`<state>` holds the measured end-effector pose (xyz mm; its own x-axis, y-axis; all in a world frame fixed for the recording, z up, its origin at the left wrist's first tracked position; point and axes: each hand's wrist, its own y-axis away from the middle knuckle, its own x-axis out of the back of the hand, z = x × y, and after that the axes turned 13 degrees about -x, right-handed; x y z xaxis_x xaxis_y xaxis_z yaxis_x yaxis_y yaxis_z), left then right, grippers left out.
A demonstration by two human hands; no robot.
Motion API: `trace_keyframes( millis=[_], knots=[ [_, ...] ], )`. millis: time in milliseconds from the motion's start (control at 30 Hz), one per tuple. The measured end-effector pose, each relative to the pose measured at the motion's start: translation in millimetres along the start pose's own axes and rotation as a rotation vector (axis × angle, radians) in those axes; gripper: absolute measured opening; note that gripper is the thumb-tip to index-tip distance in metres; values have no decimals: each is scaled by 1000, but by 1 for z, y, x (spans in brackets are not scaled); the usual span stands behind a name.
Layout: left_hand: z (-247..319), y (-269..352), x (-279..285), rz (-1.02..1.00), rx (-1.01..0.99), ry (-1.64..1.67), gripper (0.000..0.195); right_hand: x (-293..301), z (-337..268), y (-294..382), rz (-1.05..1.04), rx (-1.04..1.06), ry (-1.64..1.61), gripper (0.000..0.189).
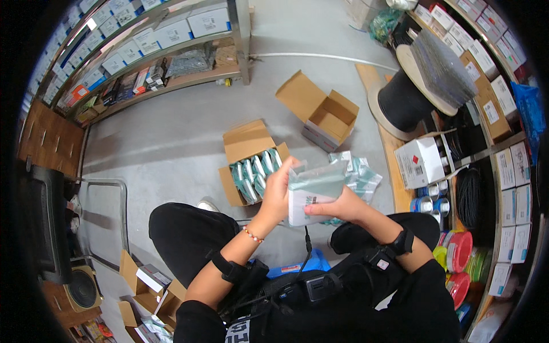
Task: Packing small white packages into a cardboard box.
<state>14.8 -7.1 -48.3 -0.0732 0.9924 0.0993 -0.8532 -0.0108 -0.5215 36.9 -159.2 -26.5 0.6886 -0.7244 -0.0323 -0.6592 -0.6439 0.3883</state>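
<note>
Both hands hold one flat item in a green and clear plastic bag point(315, 193) above the floor. My left hand point(276, 193) grips its left edge, and the fingers behind it are hidden. My right hand point(341, 206) holds its lower right side, with the thumb across the white front. Behind my left hand stands an open cardboard box point(233, 178) with several green and white packets point(246, 176) in upright rows. An open cardboard box point(334, 118) stands farther off, its visible inside bare. More green and white packets point(364, 178) lie loose on the floor beyond my right hand.
Metal shelving with white boxes point(208, 23) runs along the far left. At right are a black cable reel point(403, 105), a white carton point(418, 163), cans and coloured wire spools point(459, 251). Open boxes point(148, 287) lie at lower left, near a metal frame point(125, 214) and a round speaker point(82, 287).
</note>
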Motion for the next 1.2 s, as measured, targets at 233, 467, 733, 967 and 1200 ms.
trace_keyframes(
  millis=[233,467,733,967,1200],
  knots=[
    [-4,-5,4,-165,-179,13,18,-3,2,4,-57,-95,-94,47],
    [16,-15,9,-41,10,-171,16,1,-2,1,-74,-128,-147,50],
    [7,-14,20,-32,242,225,29,13,-8,-6,126,-59,-61,47],
    [13,-15,20,-169,302,54,19,10,3,-8,157,-72,71,46],
    [13,-12,19,-82,289,97,16,11,0,-9,154,-107,120,46]
  ],
)
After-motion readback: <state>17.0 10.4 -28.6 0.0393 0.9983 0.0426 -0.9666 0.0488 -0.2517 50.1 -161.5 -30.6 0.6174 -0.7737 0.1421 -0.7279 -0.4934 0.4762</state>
